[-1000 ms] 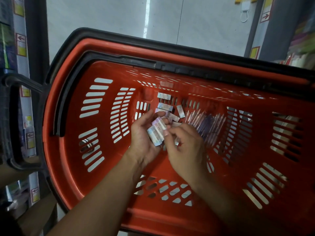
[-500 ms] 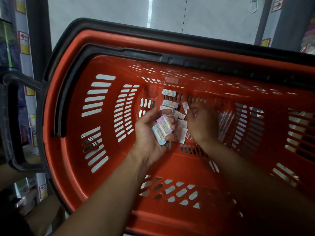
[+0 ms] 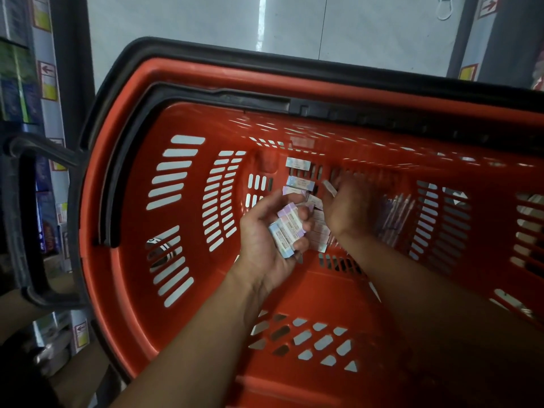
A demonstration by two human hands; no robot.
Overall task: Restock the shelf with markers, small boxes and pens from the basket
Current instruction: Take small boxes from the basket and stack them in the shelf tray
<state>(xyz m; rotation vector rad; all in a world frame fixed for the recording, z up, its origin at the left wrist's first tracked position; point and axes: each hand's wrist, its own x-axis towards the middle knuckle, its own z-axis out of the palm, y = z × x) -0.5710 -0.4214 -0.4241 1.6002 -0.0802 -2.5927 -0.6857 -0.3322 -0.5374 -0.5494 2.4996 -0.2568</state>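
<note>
A stack of small boxes [image 3: 287, 229] lay in the left hand [image 3: 265, 240], its fingers curled round them, low inside the red basket [image 3: 123, 201]. Just beside it the right hand [image 3: 348, 207] pinched one box [image 3: 329, 187] above loose boxes [image 3: 319, 228] on the floor. Pens [image 3: 396, 213] lay to the right.

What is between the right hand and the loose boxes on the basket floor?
Nothing visible. The right hand is right over the loose boxes in the basket and pinches one box. The left hand, beside it, holds a stack.
</note>
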